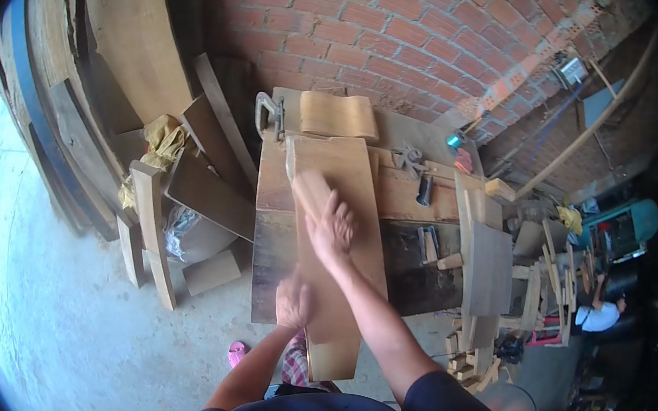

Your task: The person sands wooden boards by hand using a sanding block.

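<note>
My right hand (332, 228) is closed around the lower end of a wooden block (313, 189), which lies slanted over a long wooden board (347, 263). The board stretches along the workbench (276, 172) toward my body, overhanging its near edge. At the board's left edge is my left hand (295, 302), smeared by motion, so its fingers cannot be made out. Beneath the board's near end, part of a second board (333, 358) shows.
A metal clamp (278, 118) grips the bench's far left corner, beside a curved wooden piece (338, 116). A hand plane (427, 245) lies to the right. Large planks (134, 33) lean at left. A person in a white shirt (598, 316) is far right.
</note>
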The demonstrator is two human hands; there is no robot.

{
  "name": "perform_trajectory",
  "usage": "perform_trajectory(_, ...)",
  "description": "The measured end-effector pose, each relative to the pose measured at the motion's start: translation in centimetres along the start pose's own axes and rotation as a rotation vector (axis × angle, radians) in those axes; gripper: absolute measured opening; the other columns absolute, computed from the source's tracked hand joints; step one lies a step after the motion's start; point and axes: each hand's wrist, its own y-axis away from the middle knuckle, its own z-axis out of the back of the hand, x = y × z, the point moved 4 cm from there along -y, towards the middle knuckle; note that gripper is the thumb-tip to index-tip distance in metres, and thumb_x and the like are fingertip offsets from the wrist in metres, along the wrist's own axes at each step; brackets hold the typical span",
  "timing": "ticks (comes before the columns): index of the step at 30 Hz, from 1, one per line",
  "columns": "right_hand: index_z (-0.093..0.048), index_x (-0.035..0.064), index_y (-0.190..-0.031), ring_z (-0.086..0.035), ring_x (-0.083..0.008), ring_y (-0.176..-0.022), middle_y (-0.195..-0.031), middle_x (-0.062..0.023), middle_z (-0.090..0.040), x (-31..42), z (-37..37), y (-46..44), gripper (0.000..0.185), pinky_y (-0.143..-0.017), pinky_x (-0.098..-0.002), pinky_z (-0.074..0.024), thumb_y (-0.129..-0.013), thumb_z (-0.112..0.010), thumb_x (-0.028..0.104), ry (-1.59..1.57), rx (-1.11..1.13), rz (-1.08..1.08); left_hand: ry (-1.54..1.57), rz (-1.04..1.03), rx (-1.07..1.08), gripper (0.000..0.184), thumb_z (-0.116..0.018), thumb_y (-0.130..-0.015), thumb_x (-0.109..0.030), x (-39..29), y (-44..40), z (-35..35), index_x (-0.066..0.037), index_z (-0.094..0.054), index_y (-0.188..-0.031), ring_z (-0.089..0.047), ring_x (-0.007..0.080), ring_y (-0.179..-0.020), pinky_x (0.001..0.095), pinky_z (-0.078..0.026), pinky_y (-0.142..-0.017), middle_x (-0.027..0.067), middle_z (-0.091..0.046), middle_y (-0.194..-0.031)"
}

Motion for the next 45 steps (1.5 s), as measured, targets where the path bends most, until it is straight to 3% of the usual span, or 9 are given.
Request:
perform_trajectory(5,-0.030,0.0026,-0.148,-0.056,-0.0325,-0.109,-0.118,-0.0174,-0.055,2.8,-1.5,-12.9,0.087,-0.085,-0.0476,-0.0474,-0.084,-0.069,0.048,-0.055,-0.045,-0.020,0.005,0.023,0.016,0.056,-0.045,-0.098,-0.027,-0.7,-0.3,0.5,0.007,-0.041,-0.143,-0.054,0.0388,-0.092,0.0445,-0.042,-0.091,0.0253,-0.061,-0.106)
perform_trajectory(9,-0.030,0.0032,-0.148,-0.056,-0.0324,-0.110,-0.120,-0.0174,-0.054,2.4,-2.1,-13.2,0.089,-0.087,-0.0478,-0.0469,-0.083,-0.071,0.048,-0.067,-0.017,-0.069,-0.017,0.044,0.042,0.057,-0.044,-0.099,-0.029,0.1,0.0,-0.1,0.006,-0.040,-0.144,-0.055,0.0388,-0.094,0.0444,-0.042,-0.092,0.0248,-0.061,-0.110)
perform_trajectory(12,-0.030,0.0043,-0.149,-0.056,-0.0339,-0.109,-0.120,-0.0180,-0.053,-0.3,-1.2,-6.6,0.091,-0.090,-0.0481,-0.0460,-0.081,-0.074,0.046,-0.083,-0.030,-0.067,0.034,0.035,0.012,0.067,-0.039,-0.098,-0.044,-1.0,-0.6,0.5,0.006,-0.042,-0.141,-0.055,0.0447,-0.093,0.0504,-0.042,-0.086,0.0296,-0.061,-0.102)
perform_trajectory(15,-0.029,0.0032,-0.149,-0.056,-0.0338,-0.102,-0.113,-0.0184,-0.054,-4.0,0.4,3.9,0.092,-0.084,-0.0460,-0.0476,-0.080,-0.073,0.047,-0.063,-0.061,-0.099,0.004,0.040,0.066,0.057,-0.042,-0.101,-0.032,-0.9,-0.3,0.6,0.003,-0.038,-0.146,-0.055,0.0403,-0.104,0.0452,-0.041,-0.097,0.0254,-0.060,-0.119)
perform_trajectory(23,-0.025,-0.0008,-0.150,-0.058,-0.0404,-0.098,-0.116,-0.0245,-0.052,-7.3,3.4,26.5,0.091,-0.081,-0.0501,-0.0486,-0.085,-0.069,0.046,-0.119,0.132,-0.385,-0.057,0.175,0.047,0.052,-0.040,-0.102,-0.037,3.7,-0.5,-2.3,-0.001,-0.050,-0.137,-0.044,0.0408,-0.124,0.0484,-0.031,-0.107,0.0255,-0.048,-0.133)
perform_trajectory(31,-0.029,0.0019,-0.149,-0.056,-0.0298,-0.098,-0.109,-0.0169,-0.054,-5.8,2.1,10.2,0.090,-0.080,-0.0459,-0.0466,-0.080,-0.072,0.041,-0.126,-0.027,-0.228,-0.075,0.064,-0.003,0.064,-0.033,-0.101,-0.049,2.8,-0.6,-1.8,0.002,-0.053,-0.135,-0.047,0.0434,-0.121,0.0494,-0.034,-0.105,0.0270,-0.055,-0.130)
perform_trajectory(37,-0.034,-0.0002,-0.145,-0.058,-0.0297,-0.098,-0.110,-0.0166,-0.055,-5.3,0.2,-7.7,0.091,-0.082,-0.0438,-0.0463,-0.076,-0.073,0.044,-0.078,-0.148,-0.226,-0.003,0.081,-0.051,0.050,-0.045,-0.098,-0.036,1.2,-0.6,-1.0,0.004,-0.057,-0.126,-0.054,0.0425,-0.107,0.0486,-0.041,-0.098,0.0257,-0.059,-0.118)
perform_trajectory(40,-0.034,0.0002,-0.143,-0.058,-0.0276,-0.098,-0.110,-0.0159,-0.056,-4.4,-1.7,-14.6,0.089,-0.082,-0.0426,-0.0467,-0.077,-0.075,0.043,-0.124,-0.198,-0.196,-0.059,0.057,0.012,0.053,-0.038,-0.100,-0.040,0.0,-1.8,-0.7,0.003,-0.058,-0.124,-0.054,0.0405,-0.106,0.0469,-0.041,-0.096,0.0237,-0.061,-0.114)
perform_trajectory(45,-0.032,0.0027,-0.145,-0.054,-0.0289,-0.105,-0.115,-0.0159,-0.054,-4.2,-2.5,-13.5,0.093,-0.082,-0.0441,-0.0457,-0.075,-0.074,0.046,-0.059,-0.128,-0.219,-0.059,0.063,-0.018,0.049,-0.040,-0.100,-0.036,1.0,-0.8,-1.0,0.004,-0.058,-0.122,-0.053,0.0417,-0.106,0.0487,-0.040,-0.096,0.0264,-0.059,-0.115)
